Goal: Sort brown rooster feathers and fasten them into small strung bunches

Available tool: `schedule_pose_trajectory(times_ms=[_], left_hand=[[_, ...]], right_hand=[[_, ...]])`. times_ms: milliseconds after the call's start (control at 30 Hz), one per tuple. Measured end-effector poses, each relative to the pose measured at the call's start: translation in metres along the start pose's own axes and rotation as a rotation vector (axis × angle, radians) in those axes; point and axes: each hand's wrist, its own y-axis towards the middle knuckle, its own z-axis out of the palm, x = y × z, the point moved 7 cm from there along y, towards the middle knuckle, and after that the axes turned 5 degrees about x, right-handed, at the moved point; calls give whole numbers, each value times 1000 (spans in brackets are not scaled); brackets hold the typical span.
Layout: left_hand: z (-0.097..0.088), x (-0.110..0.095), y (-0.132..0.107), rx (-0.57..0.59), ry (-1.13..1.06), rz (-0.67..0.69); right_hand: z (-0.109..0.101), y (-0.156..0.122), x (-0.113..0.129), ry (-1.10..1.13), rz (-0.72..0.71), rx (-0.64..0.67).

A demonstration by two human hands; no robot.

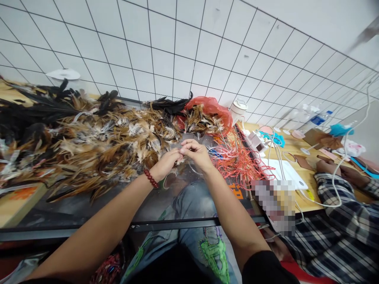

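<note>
My left hand point(167, 161) and my right hand point(196, 153) meet over a glass table top point(89, 209), fingertips pinched together on something small that I cannot make out. A red bead bracelet point(151, 178) circles my left wrist. A big heap of brown, white and black feathers point(89, 146) lies just left of and behind the hands. A tangle of red strings point(239, 161) lies just to the right of my right hand.
A red plastic bag point(216, 112) holds more feathers at the back. A white cup point(238, 110) and white cables point(278, 157) stand to the right. Another person in a plaid sleeve point(340, 221) rests their arms on the wooden table point(296, 148).
</note>
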Motion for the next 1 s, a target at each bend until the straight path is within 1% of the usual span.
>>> schedule_pose_trajectory(times_ms=[67, 167, 267, 333, 433, 567, 633, 700, 800, 900, 967, 1000], left_hand=[[1, -4, 0, 16, 100, 62], [8, -13, -3, 48, 261, 120], [15, -21, -7, 62, 333, 158], [18, -22, -7, 83, 370, 168], [18, -15, -6, 89, 408, 180], [9, -6, -3, 11, 352, 211], [4, -7, -3, -38, 326, 253], [0, -11, -3, -88, 317, 294], [-3, -17, -4, -125, 327, 323], [-1, -17, -4, -123, 310, 312], [-1, -13, -2, -114, 209, 254], [-1, -9, -1, -105, 114, 203]], right_hand=[[1, 0, -2, 28, 19, -13], [2, 0, -1, 40, 33, -17], [3, -1, 0, 34, 45, 11], [2, 0, 1, 59, 57, 29], [1, 0, -1, 119, 77, 36], [-8, 0, -4, 176, 118, -53], [-6, 0, -5, 184, 142, -35], [-3, 0, -5, 174, 138, 6], [1, 0, 0, 117, 61, 33], [-1, 1, 6, 13, -48, -15], [-4, 1, 9, -53, -97, -53], [-5, 0, 11, -82, -120, -59]])
